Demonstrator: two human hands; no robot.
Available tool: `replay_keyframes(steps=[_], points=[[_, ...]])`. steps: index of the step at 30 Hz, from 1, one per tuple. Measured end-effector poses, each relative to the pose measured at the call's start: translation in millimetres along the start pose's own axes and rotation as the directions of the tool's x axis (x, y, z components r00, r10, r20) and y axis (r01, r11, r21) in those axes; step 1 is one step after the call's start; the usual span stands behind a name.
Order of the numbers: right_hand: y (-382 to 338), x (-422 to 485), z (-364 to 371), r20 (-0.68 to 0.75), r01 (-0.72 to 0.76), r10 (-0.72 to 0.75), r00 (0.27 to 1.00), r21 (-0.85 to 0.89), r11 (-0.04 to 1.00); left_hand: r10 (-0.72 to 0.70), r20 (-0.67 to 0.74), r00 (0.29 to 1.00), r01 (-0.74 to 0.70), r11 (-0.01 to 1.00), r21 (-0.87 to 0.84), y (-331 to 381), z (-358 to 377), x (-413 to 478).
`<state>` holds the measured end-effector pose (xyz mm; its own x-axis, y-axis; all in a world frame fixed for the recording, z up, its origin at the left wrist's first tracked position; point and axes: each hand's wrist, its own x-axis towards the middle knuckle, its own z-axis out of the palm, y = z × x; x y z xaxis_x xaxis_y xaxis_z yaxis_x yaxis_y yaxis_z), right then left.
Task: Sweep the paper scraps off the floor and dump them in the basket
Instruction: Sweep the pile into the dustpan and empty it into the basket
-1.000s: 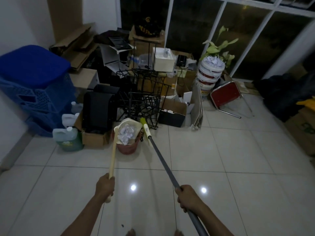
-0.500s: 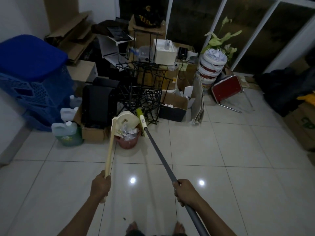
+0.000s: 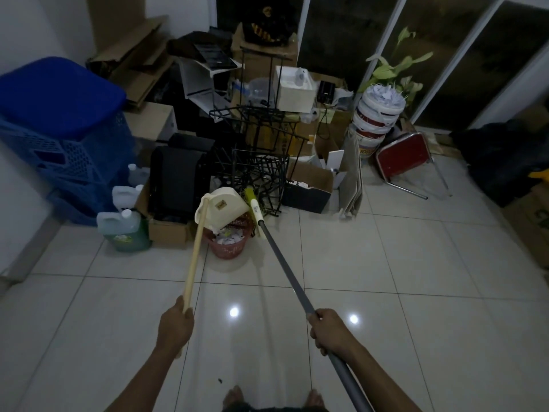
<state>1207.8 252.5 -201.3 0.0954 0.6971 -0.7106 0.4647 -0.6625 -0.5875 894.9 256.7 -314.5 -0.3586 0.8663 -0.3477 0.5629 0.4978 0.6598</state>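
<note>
My left hand point(image 3: 173, 324) grips the pale wooden handle of a cream dustpan point(image 3: 221, 211). The pan is tipped over, its back facing me, above a small red basket point(image 3: 227, 251) on the floor. White paper scraps point(image 3: 228, 237) lie inside the basket. My right hand point(image 3: 329, 330) grips the grey pole of a broom point(image 3: 282, 260), whose white and yellow head end points beside the basket's right rim. The bristles are hidden behind the dustpan and the black rack.
Clutter lines the far side: a blue crate stack point(image 3: 59, 129), a green jug point(image 3: 126, 231), cardboard boxes point(image 3: 309, 188), a black wire rack point(image 3: 255, 162), stacked paint buckets point(image 3: 375, 120), a red chair point(image 3: 404, 157). White tiled floor point(image 3: 386, 292) spreads around me.
The dustpan has tipped further over the basket, and the paper scraps that lay in it have dropped into the basket. Both hands keep their grips on the handles.
</note>
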Motion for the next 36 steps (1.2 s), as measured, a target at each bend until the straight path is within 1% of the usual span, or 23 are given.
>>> replay_keyframes(steps=[3, 9, 16, 20, 26, 32, 36], points=[[-3, -2, -3, 0.002, 0.002, -0.002, 1.0, 0.003, 1.0, 0.015, -0.006, 1.0, -0.015, 1.0, -0.007, 2, -4, -3], [-4, -6, -6, 0.0, -0.015, 0.015, 1.0, 0.037, 0.999, 0.001, -0.001, 1.0, -0.001, 1.0, 0.004, 10, -14, -4], [-3, -18, -18, -0.007, 0.003, -0.002, 1.0, 0.075, 0.997, 0.002, 0.009, 1.0, -0.002, 1.0, -0.022, 22, -38, -11], [0, -27, -31, -0.017, 0.018, -0.016, 1.0, 0.085, 0.996, -0.014, 0.004, 1.0, 0.014, 0.997, -0.07, 31, -48, -22], [15, -42, -57, -0.034, 0.043, -0.04, 0.999, 0.097, 0.994, -0.023, 0.005, 1.0, 0.024, 0.98, -0.2, 49, -57, -42], [45, -62, -96, -0.052, 0.068, -0.063, 0.997, 0.101, 0.993, 0.003, 0.015, 1.0, 0.001, 0.963, -0.271, 83, -44, -67], [69, -74, -118, -0.079, 0.066, -0.056, 0.995, 0.122, 0.99, -0.009, 0.042, 0.999, 0.022, 0.951, -0.309, 101, -30, -82]])
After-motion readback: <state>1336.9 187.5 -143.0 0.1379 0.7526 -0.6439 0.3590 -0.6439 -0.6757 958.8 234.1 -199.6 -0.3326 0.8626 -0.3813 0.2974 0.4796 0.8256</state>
